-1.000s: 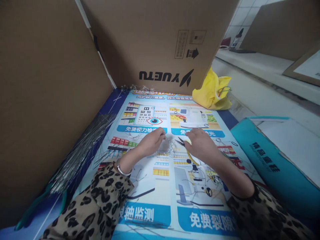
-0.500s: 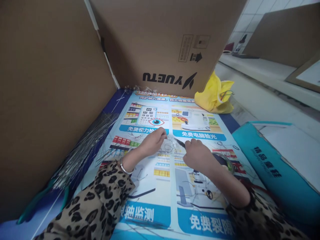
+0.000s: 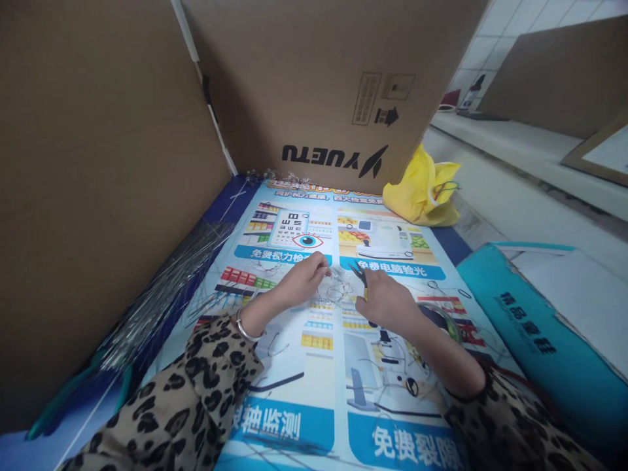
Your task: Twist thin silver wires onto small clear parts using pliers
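Note:
Near the middle of the printed poster sheet [image 3: 321, 366], my left hand [image 3: 307, 278] pinches a thin wire piece [image 3: 336, 288] bent into loops. The looped wire spreads from my fingertips to the right, above the sheet or on it; I cannot tell which. My right hand [image 3: 390, 301] is closed around small pliers [image 3: 360, 273] with dark jaws, which point up and left. The jaws look parted and stand a little apart from the wire. Most of the pliers' handles are hidden in my fist.
Left lies a bundle of straight wires [image 3: 161, 288] beside green-handled pliers [image 3: 73, 399]. Cardboard panels [image 3: 304, 78] stand at the back and left. A yellow bag [image 3: 422, 190] sits back right, a teal box [image 3: 520, 320] at right. A round container [image 3: 449, 320] is partly behind my right forearm.
The pliers in my right hand have drawn back from the wire, and their jaws now point more upward and look parted. My left hand stays nearly in place.

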`<state>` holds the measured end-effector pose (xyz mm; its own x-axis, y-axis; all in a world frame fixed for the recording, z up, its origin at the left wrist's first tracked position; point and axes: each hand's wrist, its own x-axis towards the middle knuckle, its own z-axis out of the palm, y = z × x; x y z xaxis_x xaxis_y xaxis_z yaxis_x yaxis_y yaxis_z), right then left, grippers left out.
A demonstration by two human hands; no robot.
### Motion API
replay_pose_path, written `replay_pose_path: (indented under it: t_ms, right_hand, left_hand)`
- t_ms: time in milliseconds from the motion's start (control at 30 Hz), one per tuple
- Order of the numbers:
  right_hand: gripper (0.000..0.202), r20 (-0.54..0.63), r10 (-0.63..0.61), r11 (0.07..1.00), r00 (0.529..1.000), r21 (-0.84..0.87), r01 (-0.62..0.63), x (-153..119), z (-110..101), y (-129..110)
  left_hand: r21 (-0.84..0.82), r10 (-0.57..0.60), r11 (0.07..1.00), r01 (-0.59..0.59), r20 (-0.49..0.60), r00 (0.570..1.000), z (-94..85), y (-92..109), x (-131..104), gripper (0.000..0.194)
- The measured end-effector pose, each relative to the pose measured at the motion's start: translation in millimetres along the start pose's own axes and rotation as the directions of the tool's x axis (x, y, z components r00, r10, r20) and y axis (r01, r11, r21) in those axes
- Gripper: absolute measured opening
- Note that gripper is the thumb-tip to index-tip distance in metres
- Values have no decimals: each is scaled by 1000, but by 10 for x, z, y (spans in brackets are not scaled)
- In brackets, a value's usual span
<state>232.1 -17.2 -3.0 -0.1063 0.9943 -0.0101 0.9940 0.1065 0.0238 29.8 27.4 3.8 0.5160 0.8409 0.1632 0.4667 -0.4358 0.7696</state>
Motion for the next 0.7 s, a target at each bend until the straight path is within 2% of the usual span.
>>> replay_pose_path:
  t_ms: [133, 300, 367, 533, 700]
  right_hand:
    - [50, -18, -53, 996, 998, 65, 55, 10, -17, 27]
    - [46, -115, -225, 964, 968, 122, 238, 7, -77, 74]
    - [45, -156, -272, 956, 950, 64, 285, 4, -105, 91]
    - [42, -177, -344, 932, 922, -185, 312, -31, -185, 63]
    - [38, -203, -391, 901, 898, -281, 330, -78, -234, -20]
  left_hand:
    - [35, 10, 999, -10, 4, 1000, 8, 7, -5, 12]
    - [92, 14, 996, -15, 16, 1000, 20, -13, -5, 12]
    - [104, 14, 994, -15, 5, 1000, 31, -25, -3, 12]
    - [138, 18, 990, -18, 2, 1000, 58, -3, -15, 13]
    - [140, 20, 990, -20, 7, 1000, 67, 38, -30, 13]
